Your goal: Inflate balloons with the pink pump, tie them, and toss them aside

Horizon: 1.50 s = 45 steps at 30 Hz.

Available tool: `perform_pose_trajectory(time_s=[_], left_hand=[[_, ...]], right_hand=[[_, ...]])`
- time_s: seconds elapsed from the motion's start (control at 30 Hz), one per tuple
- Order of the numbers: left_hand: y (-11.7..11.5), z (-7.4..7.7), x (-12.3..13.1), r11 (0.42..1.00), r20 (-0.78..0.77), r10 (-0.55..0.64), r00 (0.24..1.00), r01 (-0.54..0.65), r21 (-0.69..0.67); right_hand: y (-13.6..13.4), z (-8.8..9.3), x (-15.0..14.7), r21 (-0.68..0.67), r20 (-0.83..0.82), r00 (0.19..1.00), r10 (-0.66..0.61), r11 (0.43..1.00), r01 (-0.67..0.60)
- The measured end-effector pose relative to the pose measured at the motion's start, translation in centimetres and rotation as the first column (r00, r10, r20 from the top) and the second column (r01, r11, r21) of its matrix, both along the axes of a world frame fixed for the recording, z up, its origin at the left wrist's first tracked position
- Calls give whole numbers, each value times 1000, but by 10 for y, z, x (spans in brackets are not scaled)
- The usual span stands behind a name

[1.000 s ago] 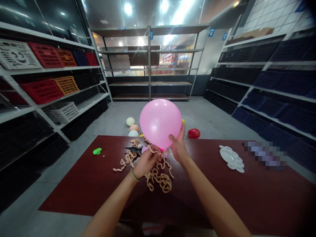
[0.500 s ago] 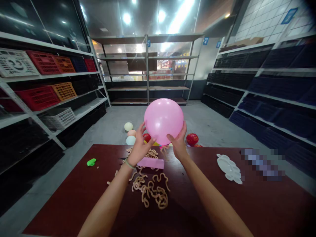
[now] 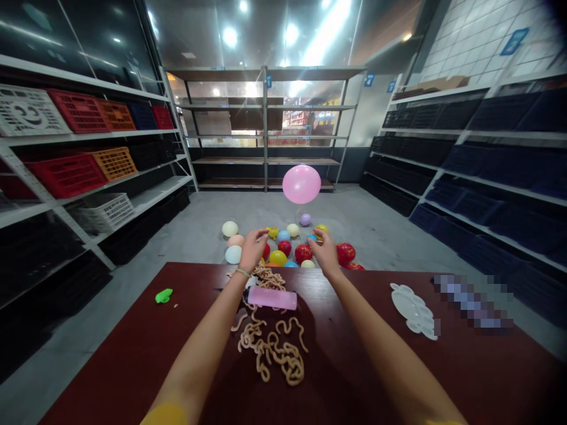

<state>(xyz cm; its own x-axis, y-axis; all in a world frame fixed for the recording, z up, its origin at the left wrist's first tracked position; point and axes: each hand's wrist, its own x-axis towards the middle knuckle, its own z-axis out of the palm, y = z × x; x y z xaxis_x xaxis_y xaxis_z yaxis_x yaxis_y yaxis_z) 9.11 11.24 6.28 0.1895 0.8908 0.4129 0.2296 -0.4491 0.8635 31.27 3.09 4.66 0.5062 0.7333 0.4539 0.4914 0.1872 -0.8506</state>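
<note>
A round pink balloon point(image 3: 302, 184) floats in the air beyond the table, apart from both hands. My left hand point(image 3: 254, 251) is raised over the far table edge with its fingers stretched forward, holding nothing. Level with it to the right, my right hand point(image 3: 324, 251) is also empty, thumb and fingers apart. Beneath my left forearm lies a pink cylindrical pump point(image 3: 271, 298), its dark end partly hidden by the wrist. Tan rubber strands point(image 3: 279, 354) lie in a tangle nearer me, with another heap point(image 3: 269, 276) behind the pump.
Several coloured balloons point(image 3: 278, 258) lie on the floor past the dark red table point(image 3: 363, 378). On the tabletop are a limp green balloon point(image 3: 163, 296) at left and a white scalloped tray point(image 3: 413, 310) at right. Shelves with crates point(image 3: 77, 112) line the sides.
Both hands have let go of the pink balloon, which has moved forward and away over the floor. The hands are now apart and empty, and more floor balloons show between them.
</note>
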Motion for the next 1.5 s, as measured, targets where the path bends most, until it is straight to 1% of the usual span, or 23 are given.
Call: perform_pose_trajectory(time_s=[0.07,0.17,0.27,0.37,0.43,0.53,0.6,0.67,0.77,0.87,0.93,1.03,1.17,1.23,1.3,1.37,1.43,1.5], left_hand=[[-6,-12,-25,998,59,18,998,-15,-57],[-17,-28,-69,992,137,56,989,-39,-120],[-31,-41,-120,984,172,102,980,-73,-164],[-48,-57,-175,967,188,200,962,-163,-195],[-60,-71,-212,935,204,324,924,-280,-217],[-75,-94,-266,851,209,514,832,-463,-249],[-83,-109,-295,802,188,588,787,-535,-266],[-88,-120,-314,761,149,636,757,-582,-288],[-92,-132,-327,717,114,678,726,-620,-317],[-90,-137,-327,731,54,659,750,-623,-279],[-84,-137,-327,747,-45,633,773,-625,-227],[-70,-132,-331,767,-206,597,775,-627,-134],[-48,-125,-335,821,-306,521,797,-566,-74],[-42,-124,-335,817,-344,521,781,-573,-65],[-40,-124,-334,786,-326,558,763,-612,-87],[-42,-122,-334,769,-226,573,788,-612,-183],[-47,-116,-331,786,-59,537,841,-525,-327],[-54,-105,-324,810,120,489,864,-399,-430]], right_hand=[[0,-6,-21,-45,-49,997,62,997,-64],[4,-11,-63,-81,-92,974,209,973,-217],[12,-18,-110,-103,-98,925,367,921,-376],[23,-31,-162,-136,-82,860,504,849,-510],[31,-42,-200,-164,-64,809,585,793,-586],[40,-61,-261,-213,-23,731,682,711,-670],[45,-74,-301,-244,5,688,726,668,-703],[51,-86,-339,-269,29,655,755,637,-723],[61,-102,-382,-299,51,627,778,610,-733],[72,-115,-403,-322,38,638,769,614,-721],[79,-121,-404,-332,13,652,758,619,-712],[83,-127,-399,-338,-40,654,755,606,-720],[83,-131,-394,-336,-141,647,749,579,-743],[83,-131,-394,-335,-208,645,736,566,-753],[84,-129,-395,-329,-276,638,719,552,-766],[83,-123,-396,-313,-339,621,707,538,-783],[78,-112,-395,-278,-390,596,702,527,-803],[69,-99,-389,-223,-425,563,709,520,-824]])
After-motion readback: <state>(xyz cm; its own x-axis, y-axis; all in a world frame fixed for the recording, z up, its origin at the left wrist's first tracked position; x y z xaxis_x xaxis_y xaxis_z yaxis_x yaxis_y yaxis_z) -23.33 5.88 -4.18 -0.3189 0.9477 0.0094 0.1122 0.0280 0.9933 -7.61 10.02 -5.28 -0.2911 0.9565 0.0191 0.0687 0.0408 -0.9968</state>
